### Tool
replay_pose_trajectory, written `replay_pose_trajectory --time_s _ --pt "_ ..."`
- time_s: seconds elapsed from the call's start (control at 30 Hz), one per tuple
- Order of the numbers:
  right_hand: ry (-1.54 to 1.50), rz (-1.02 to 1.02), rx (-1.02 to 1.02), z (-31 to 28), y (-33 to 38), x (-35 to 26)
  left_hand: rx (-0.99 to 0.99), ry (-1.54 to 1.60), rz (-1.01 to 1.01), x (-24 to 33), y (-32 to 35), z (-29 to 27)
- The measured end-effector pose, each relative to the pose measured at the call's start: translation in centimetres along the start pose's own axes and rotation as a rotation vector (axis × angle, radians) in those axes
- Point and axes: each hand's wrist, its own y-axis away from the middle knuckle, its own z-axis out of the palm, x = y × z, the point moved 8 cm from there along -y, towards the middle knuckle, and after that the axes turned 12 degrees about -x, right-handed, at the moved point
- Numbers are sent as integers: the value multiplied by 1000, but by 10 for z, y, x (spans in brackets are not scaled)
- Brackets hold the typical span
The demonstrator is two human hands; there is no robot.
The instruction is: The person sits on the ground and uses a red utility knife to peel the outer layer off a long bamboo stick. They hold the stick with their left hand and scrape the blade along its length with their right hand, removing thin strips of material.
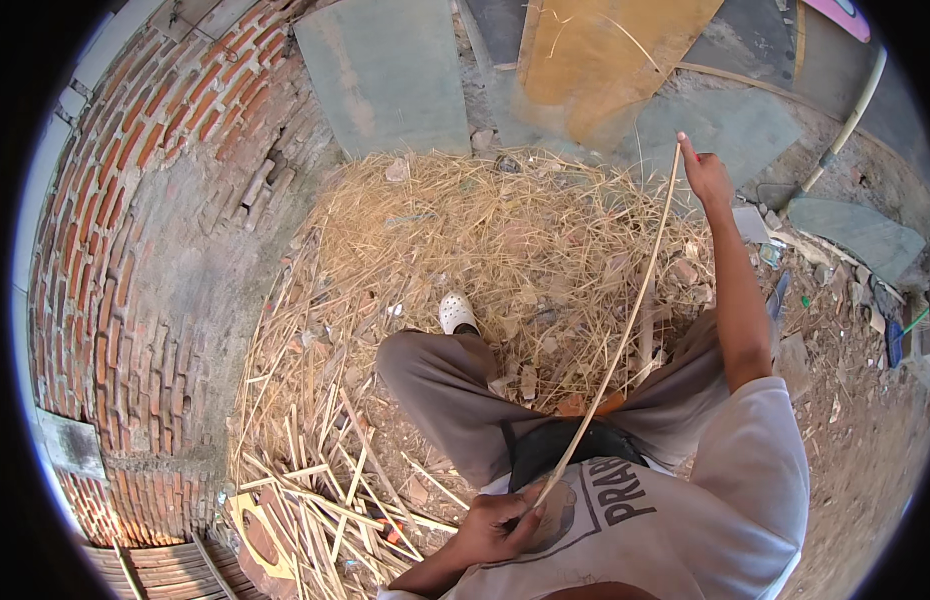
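A long, thin, pale strip of bamboo or wood (625, 335) slants from my lap up to the far right. My left hand (500, 525) pinches its near end close to my shirt. The arm on the other side is stretched out, and my right hand (707, 178) is closed around the far end, its thumb pointing up. A small bit of red shows at the fingers of that hand; I cannot make out what it is. Between the hands the strip passes over my dark seat area and right leg.
Cut strips (335, 510) lie heaped at my lower left beside a yellow board with a rounded cutout (257, 537). Straw-like shavings (455, 215) cover the ground ahead. A worn brick wall (135, 270) rises on the left. Grey sheets (390, 80) and a tan panel (605, 70) stand behind.
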Motion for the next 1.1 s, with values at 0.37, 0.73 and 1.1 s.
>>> replay_pose_trajectory --time_s 0.37,0.73,1.1 --pt "59 -1006 -415 69 260 -156 248 781 -165 -46 -86 -38" --pt "118 -1004 -317 54 249 -159 309 1368 -88 -35 -119 -15" --pt "170 -1067 -272 55 240 -161 325 1181 -175 -31 -118 -20"
